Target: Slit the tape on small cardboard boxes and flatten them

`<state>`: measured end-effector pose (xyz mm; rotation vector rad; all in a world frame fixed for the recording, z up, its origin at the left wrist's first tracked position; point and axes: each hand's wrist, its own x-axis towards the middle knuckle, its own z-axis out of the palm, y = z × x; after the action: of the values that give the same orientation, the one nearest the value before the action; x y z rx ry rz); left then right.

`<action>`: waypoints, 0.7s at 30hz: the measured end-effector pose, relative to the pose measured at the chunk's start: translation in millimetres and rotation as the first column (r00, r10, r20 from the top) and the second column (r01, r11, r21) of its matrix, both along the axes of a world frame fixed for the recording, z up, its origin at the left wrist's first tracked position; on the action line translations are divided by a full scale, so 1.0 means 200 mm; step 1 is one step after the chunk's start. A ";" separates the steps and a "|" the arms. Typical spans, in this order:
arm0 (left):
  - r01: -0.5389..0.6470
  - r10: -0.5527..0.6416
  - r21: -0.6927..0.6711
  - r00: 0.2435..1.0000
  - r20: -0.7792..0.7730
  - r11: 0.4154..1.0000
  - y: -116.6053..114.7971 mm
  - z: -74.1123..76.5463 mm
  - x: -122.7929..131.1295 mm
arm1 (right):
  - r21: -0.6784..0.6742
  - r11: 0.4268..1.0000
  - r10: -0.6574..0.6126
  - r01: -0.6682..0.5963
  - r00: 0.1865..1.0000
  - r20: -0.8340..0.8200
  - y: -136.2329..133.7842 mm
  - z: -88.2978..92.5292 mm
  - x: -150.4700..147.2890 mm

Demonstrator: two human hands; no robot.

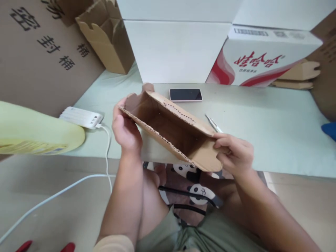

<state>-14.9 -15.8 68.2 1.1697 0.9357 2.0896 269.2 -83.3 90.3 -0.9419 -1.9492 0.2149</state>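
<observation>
Head camera view: at the centre of the frame a seated person holds a small, half-formed cardboard carton (170, 129) in the air over the near edge of a pale green table (275, 140), its open side tipped toward the camera so the bare brown inside shows. The left hand (126, 131) has its fingers closed on the carton's left end, thumb in front. The right hand (233, 154) has its fingers pinched shut on the rounded flap at the lower right. Gripping both ends appears to keep the thin walls spread apart and the piece off the table.

Within reach behind it lie a dark-screened phone (186, 95) and a slim metal tool (214, 124). A white power bank (80, 117) sits at centre left, its cable (107, 150) trailing off the table edge.

A large brown box (39, 59) at upper left carries black Chinese characters reading 密封桶. Plain white boxes (178, 49) are stacked along the back. The red-and-white box (259, 57) at upper right shows red characters upside down, too awkward to read with confidence, plus small barcode labels on top.
</observation>
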 end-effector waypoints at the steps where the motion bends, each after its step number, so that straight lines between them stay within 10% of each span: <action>1: 0.014 -0.014 0.010 1.000 0.002 1.000 0.00 0.00 0.01 | -0.026 1.000 -0.007 0.007 1.000 0.017 0.00 0.00 0.02; 10: -0.004 0.000 -0.049 0.997 -0.081 0.999 -0.03 0.02 0.10 | -0.213 0.975 -0.003 -0.060 0.959 -0.283 0.01 -0.07 0.07; 21: -0.083 0.064 -0.111 0.984 -0.168 0.990 -0.02 -0.04 0.06 | -0.275 0.958 -0.160 0.086 0.952 -0.261 0.00 -0.11 -0.04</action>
<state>-3.5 -19.8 59.4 1.2773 1.1790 1.9875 261.5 -83.0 68.4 -1.1349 -1.6179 0.5145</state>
